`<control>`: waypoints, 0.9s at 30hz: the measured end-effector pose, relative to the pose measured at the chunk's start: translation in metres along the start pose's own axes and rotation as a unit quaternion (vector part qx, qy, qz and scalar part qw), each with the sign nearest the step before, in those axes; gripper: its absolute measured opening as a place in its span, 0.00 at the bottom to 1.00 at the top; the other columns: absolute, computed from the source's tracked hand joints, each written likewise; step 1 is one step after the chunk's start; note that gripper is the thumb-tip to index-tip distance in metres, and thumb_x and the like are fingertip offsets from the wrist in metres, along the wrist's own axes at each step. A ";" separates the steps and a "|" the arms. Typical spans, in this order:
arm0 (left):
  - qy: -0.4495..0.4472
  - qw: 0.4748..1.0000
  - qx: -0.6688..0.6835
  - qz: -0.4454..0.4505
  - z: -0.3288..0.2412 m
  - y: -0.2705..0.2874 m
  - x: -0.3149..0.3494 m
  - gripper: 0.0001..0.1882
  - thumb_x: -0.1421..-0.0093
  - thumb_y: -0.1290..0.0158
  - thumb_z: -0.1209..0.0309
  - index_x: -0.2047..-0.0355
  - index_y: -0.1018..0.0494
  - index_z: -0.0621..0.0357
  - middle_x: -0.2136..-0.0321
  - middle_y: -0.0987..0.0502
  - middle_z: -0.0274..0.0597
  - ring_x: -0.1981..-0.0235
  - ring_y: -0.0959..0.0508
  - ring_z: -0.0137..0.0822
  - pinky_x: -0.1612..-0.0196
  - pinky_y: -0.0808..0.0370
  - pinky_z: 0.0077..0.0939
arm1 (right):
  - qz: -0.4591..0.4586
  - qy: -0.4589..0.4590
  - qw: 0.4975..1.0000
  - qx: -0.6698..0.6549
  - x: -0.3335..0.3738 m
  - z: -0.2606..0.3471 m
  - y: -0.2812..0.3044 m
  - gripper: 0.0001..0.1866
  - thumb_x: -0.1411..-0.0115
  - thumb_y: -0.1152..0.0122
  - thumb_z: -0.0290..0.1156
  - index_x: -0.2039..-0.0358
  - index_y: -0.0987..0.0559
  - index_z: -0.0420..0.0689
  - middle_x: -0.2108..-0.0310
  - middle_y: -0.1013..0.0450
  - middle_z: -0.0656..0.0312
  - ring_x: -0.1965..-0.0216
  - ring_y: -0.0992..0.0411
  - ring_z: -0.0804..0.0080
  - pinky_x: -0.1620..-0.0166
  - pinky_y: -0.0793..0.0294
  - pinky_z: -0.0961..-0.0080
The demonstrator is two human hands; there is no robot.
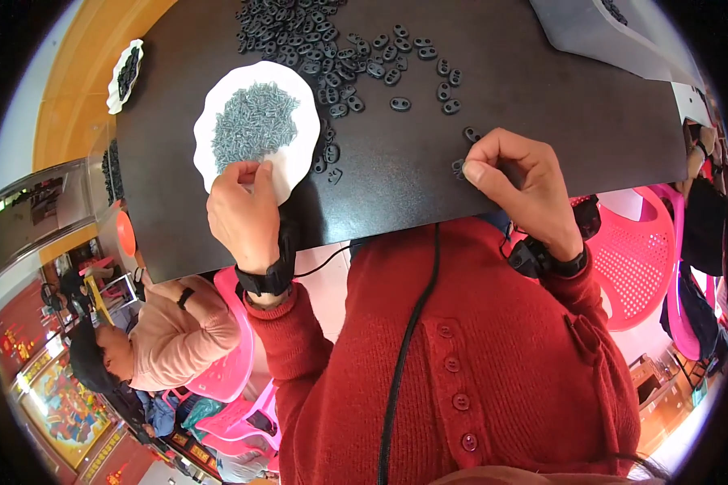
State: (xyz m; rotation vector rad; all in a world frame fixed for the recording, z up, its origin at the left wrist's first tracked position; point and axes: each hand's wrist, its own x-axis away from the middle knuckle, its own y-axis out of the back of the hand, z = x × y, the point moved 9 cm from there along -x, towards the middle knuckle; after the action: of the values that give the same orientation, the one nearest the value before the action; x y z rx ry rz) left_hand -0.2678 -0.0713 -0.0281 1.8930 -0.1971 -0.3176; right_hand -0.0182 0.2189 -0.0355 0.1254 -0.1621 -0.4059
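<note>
A white scalloped plate (205, 133) on the dark table holds a heap of small metal springs (255, 121). My left hand (247, 214) is over the plate's near edge, thumb and fingers pinched together beside the springs. Whatever is between those fingertips is too small to make out. At the right, my right hand (526, 174) pinches a small black cord lock piece (459, 168) just above the tabletop, near the front edge. Another black cord lock (471, 134) lies just beyond its fingers. Several loose black pieces (332, 153) lie along the plate's right side.
Many black two-hole cord locks (291, 32) are heaped at the far side of the dark table (396, 194). A grey plastic bin (615, 40) stands far right; a small white dish (125, 77) of black pieces is far left. Another person (162, 339) sits at the left, near pink chairs.
</note>
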 end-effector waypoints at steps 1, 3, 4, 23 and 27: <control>0.015 1.000 -0.019 0.007 0.000 -0.002 -0.001 0.12 0.33 0.35 0.64 0.61 0.13 0.61 0.64 0.11 0.50 0.62 0.12 0.53 0.55 0.19 0.45 | 0.001 -0.003 1.000 -0.011 0.000 -0.001 0.002 0.05 0.29 0.34 0.25 0.64 0.18 0.39 0.67 0.25 0.72 0.63 0.30 0.86 0.57 0.30 0.82; 0.002 1.000 -0.029 0.002 -0.005 -0.007 -0.001 0.11 0.33 0.35 0.64 0.61 0.13 0.61 0.64 0.11 0.51 0.62 0.12 0.54 0.55 0.19 0.46 | -0.002 -0.008 1.000 -0.022 0.002 -0.006 0.007 0.05 0.29 0.34 0.25 0.64 0.18 0.39 0.67 0.25 0.72 0.63 0.30 0.86 0.57 0.30 0.82; -0.009 0.999 -0.039 -0.003 -0.006 -0.009 0.000 0.11 0.33 0.35 0.65 0.61 0.14 0.62 0.65 0.11 0.52 0.62 0.12 0.55 0.55 0.19 0.47 | -0.004 0.000 1.000 -0.023 0.002 -0.008 0.009 0.05 0.29 0.33 0.25 0.64 0.18 0.39 0.67 0.25 0.72 0.63 0.31 0.86 0.57 0.30 0.82; 0.001 0.814 0.532 0.232 -0.176 -0.046 0.101 0.12 0.22 0.40 0.71 0.45 0.16 0.65 0.59 0.13 0.37 0.61 0.19 0.24 0.55 0.23 0.21 | -0.059 0.082 0.994 -0.048 0.007 -0.011 0.038 0.08 0.29 0.29 0.30 0.62 0.15 0.38 0.70 0.21 0.70 0.65 0.26 0.83 0.59 0.26 0.78; -0.016 0.812 0.519 0.267 -0.204 -0.055 0.125 0.14 0.22 0.40 0.72 0.41 0.19 0.65 0.59 0.13 0.36 0.62 0.19 0.23 0.56 0.24 0.19 | -0.071 0.087 0.993 -0.037 0.018 -0.013 0.043 0.08 0.29 0.29 0.30 0.61 0.15 0.38 0.71 0.21 0.70 0.67 0.26 0.84 0.61 0.27 0.78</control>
State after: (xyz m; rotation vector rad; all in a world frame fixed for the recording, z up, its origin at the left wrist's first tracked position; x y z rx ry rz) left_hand -0.0866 0.0936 -0.0316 2.7701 -1.0864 0.2183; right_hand 0.0172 0.2523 -0.0395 0.0991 0.0332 -0.5401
